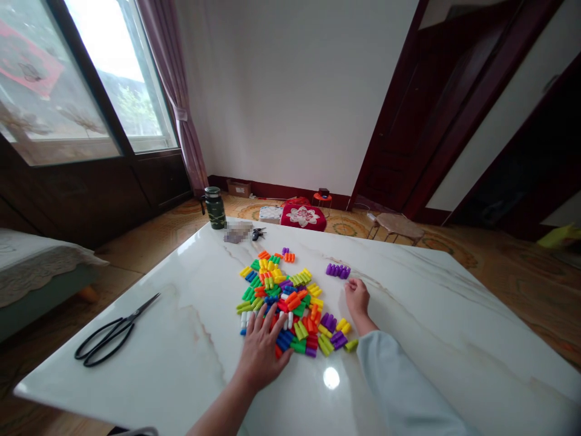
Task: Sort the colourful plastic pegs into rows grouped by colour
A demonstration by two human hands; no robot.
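A heap of small plastic building blocks (297,297) in many colours lies on the white marble-patterned table (190,375). My left hand (259,348) rests on the near left side of the heap, fingers spread, palm down, with nothing gripped. Beyond the heap to the right stands a row of purple blocks (338,270), set apart from the others. My right hand (358,300) is just in front of the row's right end, its fingers curled and pinched together. What is between those fingertips, if anything, I cannot make out.
Black-handled scissors (118,330) lie on the table's left side. At the far edge are a dark green bottle (215,208), a blurred-out item (238,232) and small black clippers (258,234). Beyond the table are a red floral-covered seat (303,217) and a stool (394,225).
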